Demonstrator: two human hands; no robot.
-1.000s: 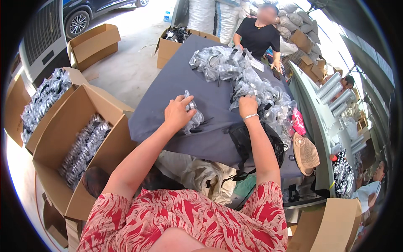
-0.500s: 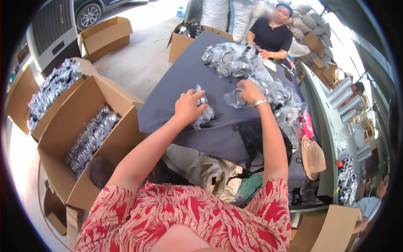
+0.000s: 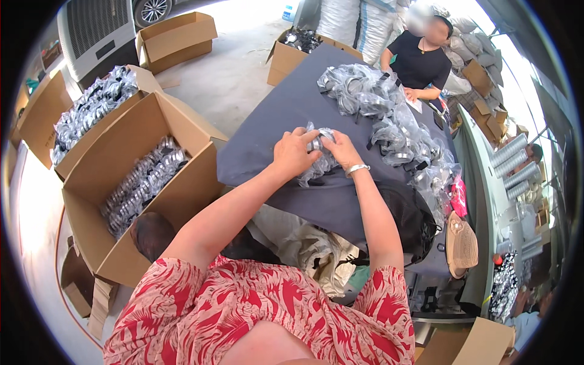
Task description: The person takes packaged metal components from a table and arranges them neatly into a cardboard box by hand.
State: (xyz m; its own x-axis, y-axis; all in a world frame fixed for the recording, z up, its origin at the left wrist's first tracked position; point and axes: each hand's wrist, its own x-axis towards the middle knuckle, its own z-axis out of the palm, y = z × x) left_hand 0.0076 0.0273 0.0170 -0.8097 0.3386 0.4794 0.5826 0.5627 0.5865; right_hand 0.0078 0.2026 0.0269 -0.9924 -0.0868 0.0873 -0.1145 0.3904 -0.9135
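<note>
The right grip (image 3: pixel 342 151) has been brought in from the heap (image 3: pixel 398 132) on its right, so bagged pieces (image 3: pixel 321 164) are now pinched together between it and the left grip (image 3: pixel 295 152), over the counter (image 3: pixel 258 134).

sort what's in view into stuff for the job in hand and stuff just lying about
Seemingly in the job:
- bagged piece at the left hand and right hand
- bagged pile
- grey-covered table

Apparently lying about:
- straw hat
- black bag
- pink item
</note>
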